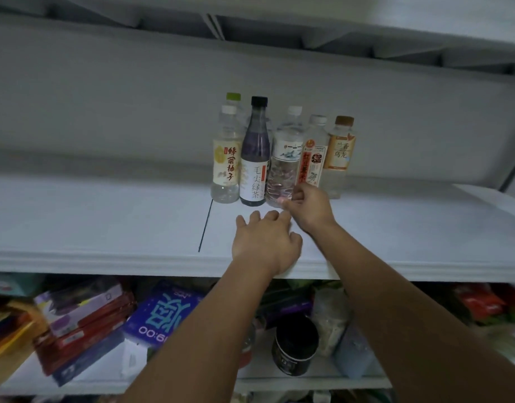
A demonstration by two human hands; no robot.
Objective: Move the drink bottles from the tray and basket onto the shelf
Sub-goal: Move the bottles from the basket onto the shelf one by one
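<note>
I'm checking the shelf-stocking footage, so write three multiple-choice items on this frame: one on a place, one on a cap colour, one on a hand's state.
1. Where does the dark bottle stand?
A. leftmost in the row
B. between the honey pomelo bottle and the clear water bottle
C. on the lower shelf

2. What colour is the oolong bottle cap?
A. brown
B. black
C. green

3. What is the left hand doing?
A. gripping a bottle
B. lying open on the shelf
C. holding a tray

Answers: 1 B, those two flank it; 2 A, a brown cap tops it; 3 B, its fingers are spread with nothing in them.
</note>
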